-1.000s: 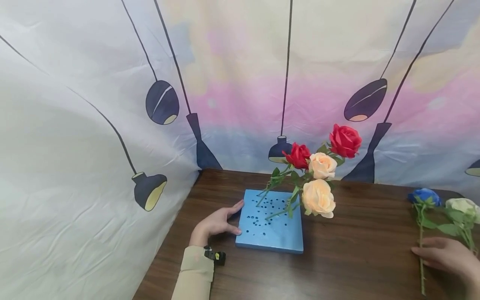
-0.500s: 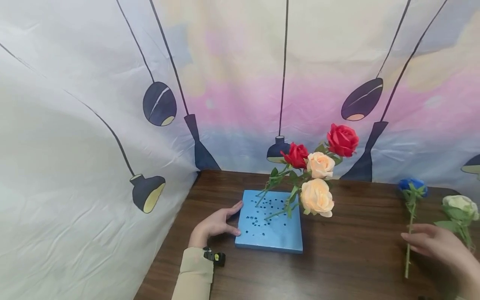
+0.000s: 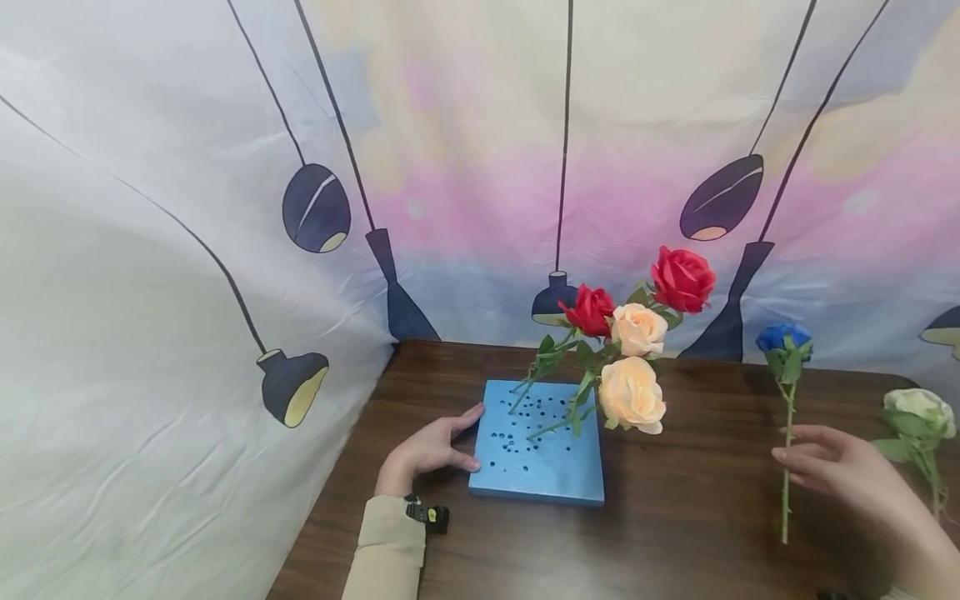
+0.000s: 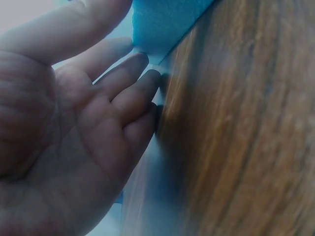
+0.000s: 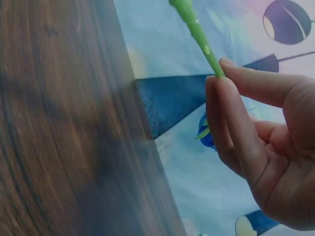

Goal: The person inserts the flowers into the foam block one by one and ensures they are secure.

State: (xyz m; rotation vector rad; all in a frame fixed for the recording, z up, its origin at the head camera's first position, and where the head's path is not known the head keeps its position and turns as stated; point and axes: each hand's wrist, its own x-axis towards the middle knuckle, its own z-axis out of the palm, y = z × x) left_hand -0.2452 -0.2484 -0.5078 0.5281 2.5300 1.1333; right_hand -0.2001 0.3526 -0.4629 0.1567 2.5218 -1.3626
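My right hand (image 3: 843,467) pinches the green stem of a blue rose (image 3: 784,338) between thumb and fingertips, bloom up. In the right wrist view the stem (image 5: 199,39) passes through the pinch, with the bloom partly hidden behind the fingers. A light-blue foam board (image 3: 536,477) with many small holes lies on the table. Against its left edge rests my left hand (image 3: 431,446), thumb and index finger spread. The left wrist view has that hand (image 4: 93,113) touching the board's side (image 4: 170,22). Two red roses (image 3: 682,279) and two peach roses (image 3: 632,395) stand tilted rightward from the board.
A white rose (image 3: 918,414) with green leaves is at the table's right, beside my right forearm. The dark wooden table (image 3: 675,517) ends at a wall cloth (image 3: 465,167) printed with lamps, behind and to the left.
My right hand has carried the blue rose leftward, away from the white rose, and the stem is now nearly upright. The left hand and the board hold still.
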